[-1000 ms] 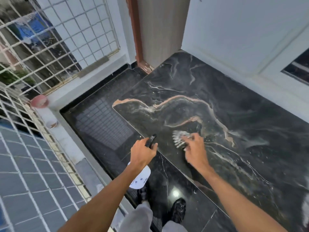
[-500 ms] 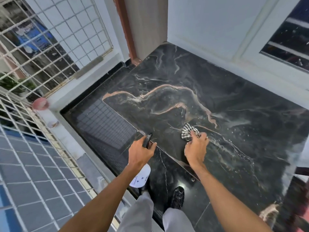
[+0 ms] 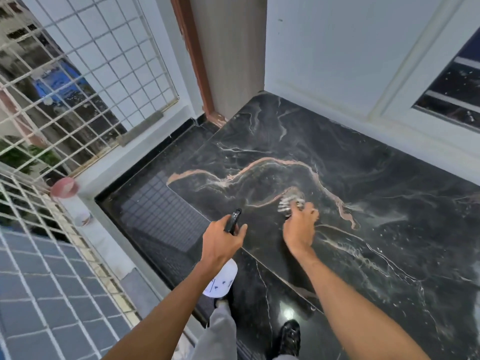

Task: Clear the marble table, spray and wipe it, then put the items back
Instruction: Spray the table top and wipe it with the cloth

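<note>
The black marble table [image 3: 376, 178] with pink and white veins fills the right half of the view, and its top looks wet and streaked. My right hand [image 3: 300, 227] presses a striped cloth [image 3: 288, 201] flat on the slab near its left front part. My left hand [image 3: 220, 242] holds a spray bottle; its black nozzle [image 3: 233, 220] sticks up past my fingers and its white body [image 3: 220, 281] hangs below my wrist, off the table's front edge.
A white metal grille [image 3: 78, 74] closes the left side above a white ledge with a pink round object [image 3: 64, 187] and a small cup [image 3: 82, 219]. White wall [image 3: 324, 48] and a window frame back the table. My black shoe [image 3: 289, 339] stands on the glossy dark floor.
My right hand has slid the cloth away from me and to the left across the marble. My left hand keeps the spray bottle in about the same place.
</note>
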